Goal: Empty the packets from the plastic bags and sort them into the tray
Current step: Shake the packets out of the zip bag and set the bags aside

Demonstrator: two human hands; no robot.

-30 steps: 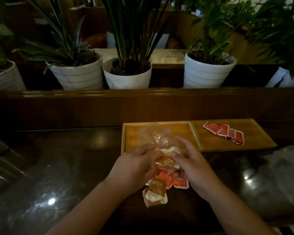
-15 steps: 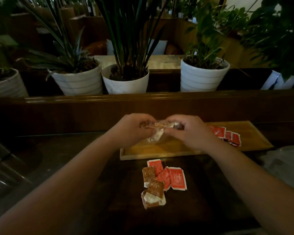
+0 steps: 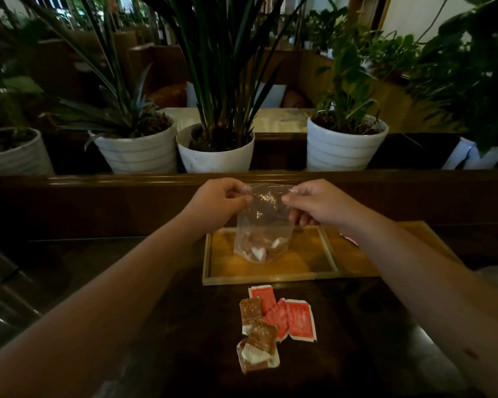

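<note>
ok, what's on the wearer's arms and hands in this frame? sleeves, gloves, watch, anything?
Nothing worn that shows. Both forearms are bare from the frame edge to the wrist: no sleeves or cuffs in view. The left hand and right hand have no gloves, and no rings, watch or bands are visible. No markers, tape or cables on either arm. The lighting is dim, so very small items could be missed.

Dim, warm indoor light; the glossy dark wooden table (image 3: 357, 326) shows faint sheen at left. Wide-angle bending curves the edges, and corners fall soft and shadowed.
</note>
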